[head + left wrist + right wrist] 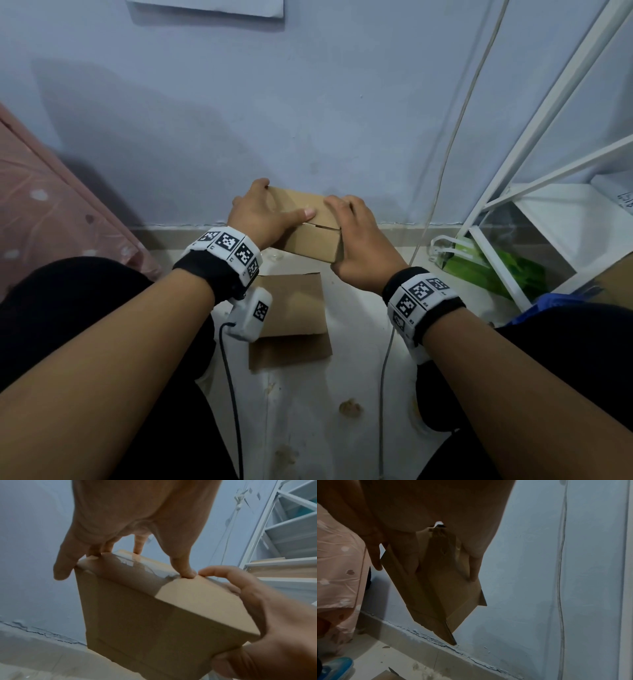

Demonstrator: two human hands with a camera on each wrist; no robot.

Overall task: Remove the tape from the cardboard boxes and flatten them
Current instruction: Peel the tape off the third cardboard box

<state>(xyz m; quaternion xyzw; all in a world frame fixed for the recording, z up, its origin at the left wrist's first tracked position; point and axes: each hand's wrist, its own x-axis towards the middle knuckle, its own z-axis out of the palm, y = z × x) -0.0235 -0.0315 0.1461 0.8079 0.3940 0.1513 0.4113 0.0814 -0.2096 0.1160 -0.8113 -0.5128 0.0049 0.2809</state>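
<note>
A small brown cardboard box is held in the air above the floor, close to the wall. My left hand grips its left end: the fingers curl over the far edge and the thumb lies across the top by the flap seam. My right hand grips the right end around the near corner. In the left wrist view, shiny clear tape runs along the top of the box, and my left thumb tip presses beside the right hand. The right wrist view shows the box under my fingers.
A flattened cardboard piece lies on the white floor between my knees. A pink bedspread hangs at the left. A white shelf rack with a green bag stands at the right. A cable runs down the wall.
</note>
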